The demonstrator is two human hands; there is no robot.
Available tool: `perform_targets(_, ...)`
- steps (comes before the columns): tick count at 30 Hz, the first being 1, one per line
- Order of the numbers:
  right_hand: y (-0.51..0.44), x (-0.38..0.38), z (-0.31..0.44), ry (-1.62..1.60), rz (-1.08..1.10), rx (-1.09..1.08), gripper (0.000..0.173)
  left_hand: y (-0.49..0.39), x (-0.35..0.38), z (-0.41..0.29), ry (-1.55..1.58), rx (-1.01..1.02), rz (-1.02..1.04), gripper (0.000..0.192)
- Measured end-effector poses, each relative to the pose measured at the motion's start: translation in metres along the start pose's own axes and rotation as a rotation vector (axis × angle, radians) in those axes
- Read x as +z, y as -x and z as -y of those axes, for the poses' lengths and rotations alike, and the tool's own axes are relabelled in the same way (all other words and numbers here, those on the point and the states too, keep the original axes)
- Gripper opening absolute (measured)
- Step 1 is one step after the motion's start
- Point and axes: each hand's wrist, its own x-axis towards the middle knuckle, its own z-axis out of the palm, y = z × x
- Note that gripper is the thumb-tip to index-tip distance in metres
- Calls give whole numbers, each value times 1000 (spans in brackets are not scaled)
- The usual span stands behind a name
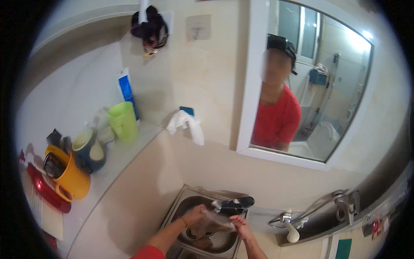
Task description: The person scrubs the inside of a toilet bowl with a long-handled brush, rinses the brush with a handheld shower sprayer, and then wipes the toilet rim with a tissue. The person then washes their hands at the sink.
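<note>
Both my hands are over a stainless-steel sink (pixel 231 247) set in the corner. My left hand (pixel 195 215) grips one end of a thin, translucent item (pixel 218 219), perhaps plastic, too blurred to name exactly. At its other end my right hand (pixel 240 225) pinches it with bent fingers. A faucet (pixel 217 204) with a dark lever (pixel 239 202) stands just behind the item, close to both hands. Beneath it the drain (pixel 200 233) is partly hidden. A brownish patch shows on the sink floor; whether it is a thing or a reflection I cannot tell.
On the left ledge stand an orange mug (pixel 77 181), a dark blue cup (pixel 93 155), a green cup (pixel 124 124) and a toothpaste tube (pixel 126 89). A white cloth (pixel 186 124) hangs on the wall. Right are a framed mirror (pixel 278 129) and a shower head (pixel 292 233).
</note>
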Motion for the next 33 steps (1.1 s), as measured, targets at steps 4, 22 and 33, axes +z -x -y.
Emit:
perform_targets(4, -7, 23, 7, 76, 121, -10, 11, 34, -47, 10, -392, 204, -201, 18)
perform_targets(22, -9, 35, -1, 63, 229, -53, 20, -8, 35, 32, 248, -250, -503, 30)
perform_targets(33, -23, 36, -42, -513, -45, 184, 14, -42, 71, 52, 1481, 37, -239, 20)
